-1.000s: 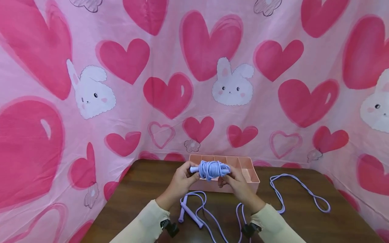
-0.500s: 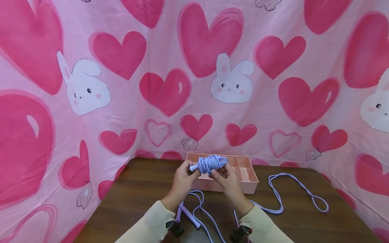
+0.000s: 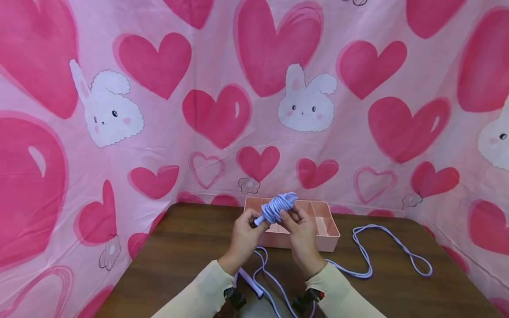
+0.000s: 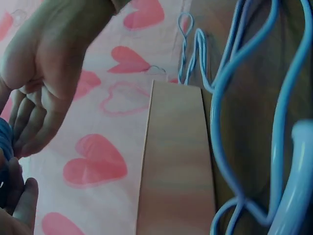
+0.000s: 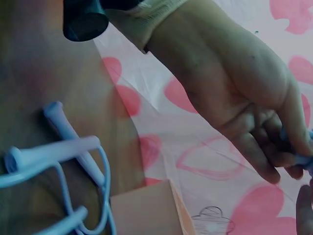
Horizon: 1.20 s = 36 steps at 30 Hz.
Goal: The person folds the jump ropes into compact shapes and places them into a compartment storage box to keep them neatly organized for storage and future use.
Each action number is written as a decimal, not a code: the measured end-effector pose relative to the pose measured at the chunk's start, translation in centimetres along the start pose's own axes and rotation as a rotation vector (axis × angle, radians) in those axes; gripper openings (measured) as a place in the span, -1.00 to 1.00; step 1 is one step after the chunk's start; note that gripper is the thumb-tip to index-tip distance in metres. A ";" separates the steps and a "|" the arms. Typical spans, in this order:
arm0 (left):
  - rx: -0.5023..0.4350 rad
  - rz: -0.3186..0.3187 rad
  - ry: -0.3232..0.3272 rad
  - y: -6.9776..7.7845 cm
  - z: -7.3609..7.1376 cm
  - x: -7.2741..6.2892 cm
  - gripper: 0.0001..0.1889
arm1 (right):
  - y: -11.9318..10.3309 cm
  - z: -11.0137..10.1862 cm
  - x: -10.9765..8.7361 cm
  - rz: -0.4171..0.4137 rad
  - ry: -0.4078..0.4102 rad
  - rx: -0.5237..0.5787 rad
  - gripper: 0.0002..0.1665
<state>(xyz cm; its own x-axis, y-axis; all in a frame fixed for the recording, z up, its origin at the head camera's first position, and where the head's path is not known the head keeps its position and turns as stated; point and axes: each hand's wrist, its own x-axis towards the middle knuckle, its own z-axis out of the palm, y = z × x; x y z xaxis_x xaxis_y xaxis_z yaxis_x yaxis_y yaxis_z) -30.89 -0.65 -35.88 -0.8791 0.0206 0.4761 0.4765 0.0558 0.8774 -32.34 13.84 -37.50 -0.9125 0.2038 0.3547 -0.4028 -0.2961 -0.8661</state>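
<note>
A bundled lavender jump rope (image 3: 277, 207) is held up over the pink box in the head view, its cord wound in tight coils around its handles. My left hand (image 3: 245, 234) pinches the handle end that sticks out at the lower left. With thumb and fingers, my right hand (image 3: 300, 232) grips the coils from the right and below. The bundle tilts, its right end higher. In the right wrist view the right hand (image 5: 244, 93) covers most of the bundle. Only a strip of the coils (image 4: 5, 142) shows at the left edge of the left wrist view.
A pink divided box (image 3: 326, 244) stands behind the hands at the table's back edge. Below the wrists lie loose jump rope handles (image 3: 250, 282) and cord (image 3: 278, 282). Another doubled cord (image 3: 367, 260) curves across the right side of the brown table (image 3: 167, 265).
The bundle has gone from nearly level to tilted, its right end rising. My right hand has shifted from the bundle's right end to grip the coils from below.
</note>
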 end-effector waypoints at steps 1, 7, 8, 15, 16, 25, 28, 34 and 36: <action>0.013 0.009 -0.017 -0.3 0.0 0.1 -0.82 | -0.1 -0.1 0.1 -0.012 -0.005 -0.005 -0.50; 0.072 0.026 -0.272 -3.8 -1.0 1.6 -0.75 | -0.9 -1.7 1.5 -0.051 -0.056 -0.059 -0.53; 0.092 0.024 -0.315 -4.2 -1.3 1.9 -0.74 | -1.1 -2.1 1.7 -0.055 -0.064 -0.071 -0.54; 0.348 -0.021 -0.320 -6.6 -4.0 3.5 -0.86 | -1.8 -5.4 2.8 -0.060 -0.048 -0.188 -0.53; 0.382 -0.028 -0.293 -6.9 -4.4 3.8 -0.87 | -1.9 -5.8 2.9 -0.056 -0.044 -0.210 -0.52; 0.689 -0.096 -0.359 -8.8 -7.0 6.3 -0.74 | -2.2 -7.4 3.7 -0.016 -0.058 -0.308 -0.44; 0.738 -0.150 -0.399 -9.0 -7.3 6.7 -0.65 | -2.2 -7.7 4.1 -0.002 -0.055 -0.348 -0.40; 0.702 -0.317 -0.443 -10.6 -6.9 6.7 -0.44 | -1.6 -8.9 4.8 0.038 -0.013 -0.405 -0.37; 0.664 -0.357 -0.424 -11.4 -6.7 6.9 -0.36 | -1.3 -9.4 5.1 0.060 -0.008 -0.431 -0.35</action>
<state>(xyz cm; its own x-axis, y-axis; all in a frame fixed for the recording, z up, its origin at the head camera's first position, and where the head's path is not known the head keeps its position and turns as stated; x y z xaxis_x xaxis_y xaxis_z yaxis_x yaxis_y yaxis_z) -42.34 -7.86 -42.16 -0.9672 0.2539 0.0007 0.1839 0.6988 0.6913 -35.80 24.04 -37.86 -0.9344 0.1909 0.3008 -0.2842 0.1096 -0.9525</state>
